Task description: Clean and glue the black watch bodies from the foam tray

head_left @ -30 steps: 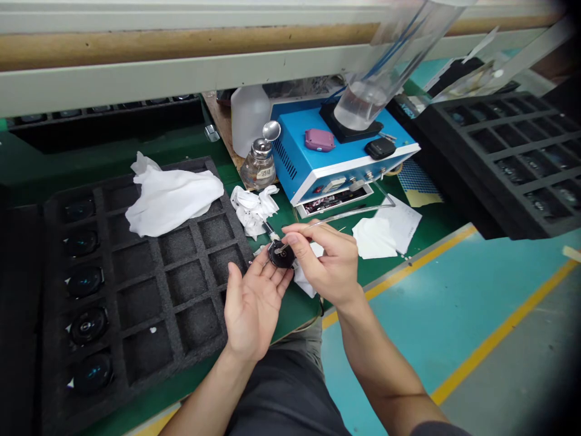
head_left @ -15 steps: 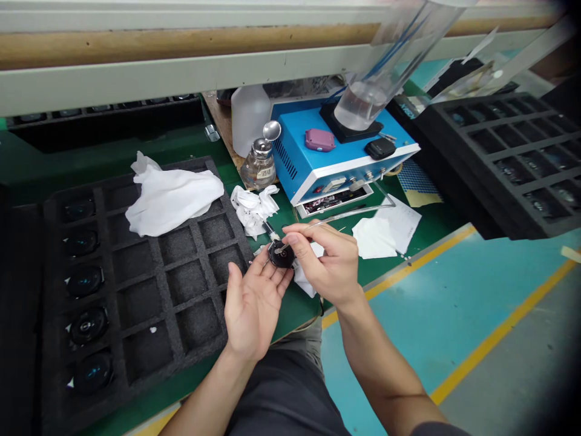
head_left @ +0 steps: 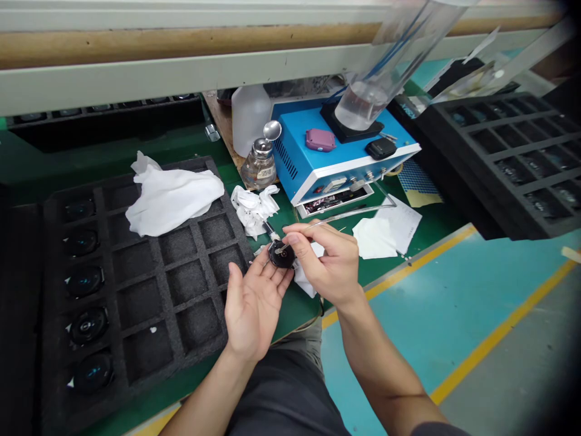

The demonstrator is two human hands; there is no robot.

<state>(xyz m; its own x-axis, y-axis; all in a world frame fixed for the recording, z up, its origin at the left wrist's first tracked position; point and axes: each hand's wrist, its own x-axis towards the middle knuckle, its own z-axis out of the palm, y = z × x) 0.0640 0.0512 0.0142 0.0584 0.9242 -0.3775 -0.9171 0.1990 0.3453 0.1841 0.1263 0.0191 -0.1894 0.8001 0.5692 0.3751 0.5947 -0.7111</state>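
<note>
A small round black part (head_left: 283,257) rests on the fingertips of my left hand (head_left: 255,309), whose palm faces up with the thumb spread. My right hand (head_left: 324,260) pinches a thin tool (head_left: 290,244) with a clear tube (head_left: 358,212) running to the blue box. The tool's tip meets the face of the black part. To the left lies a black foam tray (head_left: 184,281) with similar round parts (head_left: 87,325) in its left column and a white cloth (head_left: 175,197) over its upper cells.
A blue box (head_left: 313,166) carries a clear cylinder (head_left: 361,109) of liquid. A glass bottle (head_left: 259,166), a white bottle (head_left: 250,118) and crumpled tissues (head_left: 254,209) stand beside it. Another foam tray (head_left: 512,145) is at right; a beam (head_left: 181,82) crosses above.
</note>
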